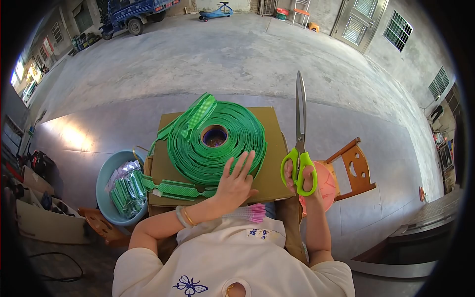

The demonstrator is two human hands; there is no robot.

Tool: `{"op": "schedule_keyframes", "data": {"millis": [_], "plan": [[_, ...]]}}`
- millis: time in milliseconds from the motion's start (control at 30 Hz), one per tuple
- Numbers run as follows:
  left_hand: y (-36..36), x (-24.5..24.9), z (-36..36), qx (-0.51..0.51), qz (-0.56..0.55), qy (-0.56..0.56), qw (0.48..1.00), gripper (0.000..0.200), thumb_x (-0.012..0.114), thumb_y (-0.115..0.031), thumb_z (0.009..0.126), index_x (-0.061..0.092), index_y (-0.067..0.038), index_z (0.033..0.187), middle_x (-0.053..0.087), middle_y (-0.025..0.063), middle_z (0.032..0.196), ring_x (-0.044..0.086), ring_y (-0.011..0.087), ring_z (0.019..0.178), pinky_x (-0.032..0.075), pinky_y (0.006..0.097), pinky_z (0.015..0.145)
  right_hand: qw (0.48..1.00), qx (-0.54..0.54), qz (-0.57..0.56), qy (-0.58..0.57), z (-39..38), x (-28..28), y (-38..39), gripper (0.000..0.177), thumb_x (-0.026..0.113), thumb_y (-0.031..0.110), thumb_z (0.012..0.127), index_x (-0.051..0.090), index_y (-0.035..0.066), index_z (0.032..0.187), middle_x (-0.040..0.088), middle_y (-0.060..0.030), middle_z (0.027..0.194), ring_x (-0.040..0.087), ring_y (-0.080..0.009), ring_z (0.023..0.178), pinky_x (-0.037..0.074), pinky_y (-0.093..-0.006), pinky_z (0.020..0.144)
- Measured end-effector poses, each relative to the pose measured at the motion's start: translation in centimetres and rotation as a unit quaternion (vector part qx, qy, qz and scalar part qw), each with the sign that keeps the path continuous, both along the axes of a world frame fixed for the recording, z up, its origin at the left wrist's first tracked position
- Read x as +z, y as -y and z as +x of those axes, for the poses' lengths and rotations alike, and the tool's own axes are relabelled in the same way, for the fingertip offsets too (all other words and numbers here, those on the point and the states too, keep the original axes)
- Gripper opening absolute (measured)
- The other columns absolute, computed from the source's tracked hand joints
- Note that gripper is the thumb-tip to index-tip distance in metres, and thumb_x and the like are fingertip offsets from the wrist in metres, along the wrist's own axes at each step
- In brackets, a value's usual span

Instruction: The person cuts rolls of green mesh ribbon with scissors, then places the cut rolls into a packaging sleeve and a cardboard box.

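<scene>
A large roll of green strip (193,158) lies flat on a brown cardboard box (274,148), with a dark core in its middle. My left hand (235,182) rests over the roll's near right edge, fingers spread, holding nothing. A length of the strip (178,190) runs along the box's near side toward the basin. Gripped by the handles in my right hand (308,180) are large scissors (300,123), green-handled, blades together and pointing up, just right of the box. Across my lap lies a bundle of thin sticks with pink ends (255,213).
At left stands a light blue basin (101,185) of green packets (128,195). To the right are a pink container (324,190) and a wooden chair (358,171); another chair's wooden part (101,227) shows at lower left. A blue three-wheeled truck (131,12) is farther back.
</scene>
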State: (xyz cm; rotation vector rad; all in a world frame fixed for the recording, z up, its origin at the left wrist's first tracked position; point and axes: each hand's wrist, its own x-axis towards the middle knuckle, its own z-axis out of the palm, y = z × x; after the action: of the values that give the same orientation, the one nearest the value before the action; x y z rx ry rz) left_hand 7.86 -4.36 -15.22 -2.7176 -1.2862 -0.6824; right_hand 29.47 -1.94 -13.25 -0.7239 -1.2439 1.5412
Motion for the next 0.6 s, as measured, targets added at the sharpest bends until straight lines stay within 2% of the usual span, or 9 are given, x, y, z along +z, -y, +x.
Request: {"op": "schedule_keyframes", "data": {"millis": [33,133,233,333,433,533,600], "plan": [[-0.4,-0.4,0.4,0.011,-0.006,-0.012,1.000,0.021,0.069,-0.020,0.065,0.060,-0.002,0.071,0.026,0.0218,0.140,0.024,0.0334,0.130,0.022,0.0508,0.100,1.000,0.004,0.004,0.002,0.1,0.1,0.0,0.078,0.054,0.076,0.060,0.049,0.000,0.073,0.045,-0.0039,0.058,0.046,-0.0095,0.043,0.037,-0.0201,0.035],[-0.7,-1.4,0.5,-0.014,0.071,-0.052,0.996,0.014,0.066,-0.013,0.064,0.058,-0.002,0.059,0.025,0.0225,0.141,0.022,0.0336,0.131,0.020,0.0508,0.100,1.000,0.006,0.015,0.008,0.6,0.0,-0.1,0.078,0.053,0.077,0.061,0.049,-0.001,0.072,0.045,-0.0043,0.059,0.046,-0.0098,0.043,0.037,-0.0201,0.035],[0.1,-0.4,-2.8,-0.039,0.000,-0.039,0.998,0.009,0.060,-0.008,0.058,0.060,0.000,0.061,0.028,0.0240,0.139,0.021,0.0333,0.132,0.022,0.0492,0.101,1.000,-0.005,0.000,-0.006,0.6,-1.2,-0.3,0.079,0.051,0.077,0.062,0.048,-0.001,0.073,0.045,-0.0048,0.061,0.047,-0.0100,0.043,0.036,-0.0200,0.035],[2.1,1.1,-6.6,-0.065,-0.062,-0.057,0.994,0.010,0.059,-0.008,0.061,0.058,0.001,0.058,0.027,0.0249,0.139,0.024,0.0343,0.129,0.022,0.0503,0.099,1.000,-0.012,-0.007,-0.018,0.3,-1.6,-0.4,0.078,0.050,0.077,0.063,0.048,0.000,0.075,0.046,-0.0052,0.063,0.047,-0.0101,0.044,0.037,-0.0200,0.035],[4.5,1.2,-8.0,-0.081,-0.054,-0.045,0.994,0.010,0.064,-0.009,0.064,0.060,-0.001,0.063,0.032,0.0227,0.136,0.031,0.0348,0.124,0.029,0.0474,0.095,1.000,0.019,-0.004,-0.015,0.1,-1.5,-0.6,0.077,0.051,0.076,0.063,0.049,0.000,0.076,0.046,-0.0055,0.064,0.048,-0.0102,0.046,0.037,-0.0202,0.035],[4.8,0.6,-7.5,-0.113,-0.087,0.003,0.990,0.017,0.066,-0.014,0.070,0.061,0.000,0.077,0.043,0.0211,0.124,0.048,0.0339,0.107,0.041,0.0409,0.083,1.000,0.021,-0.006,-0.007,-0.5,-0.7,-0.2,0.077,0.054,0.075,0.062,0.049,0.000,0.077,0.047,-0.0055,0.065,0.048,-0.0103,0.046,0.038,-0.0205,0.035],[4.9,0.5,-6.1,-0.070,-0.210,0.072,0.973,0.030,0.065,-0.024,0.075,0.058,0.002,0.087,0.050,0.0217,0.109,0.054,0.0337,0.094,0.044,0.0377,0.076,1.000,0.013,-0.002,0.001,-0.6,-0.2,-0.2,0.077,0.055,0.075,0.061,0.050,0.000,0.078,0.047,-0.0054,0.066,0.048,-0.0104,0.047,0.038,-0.0205,0.035]]}}
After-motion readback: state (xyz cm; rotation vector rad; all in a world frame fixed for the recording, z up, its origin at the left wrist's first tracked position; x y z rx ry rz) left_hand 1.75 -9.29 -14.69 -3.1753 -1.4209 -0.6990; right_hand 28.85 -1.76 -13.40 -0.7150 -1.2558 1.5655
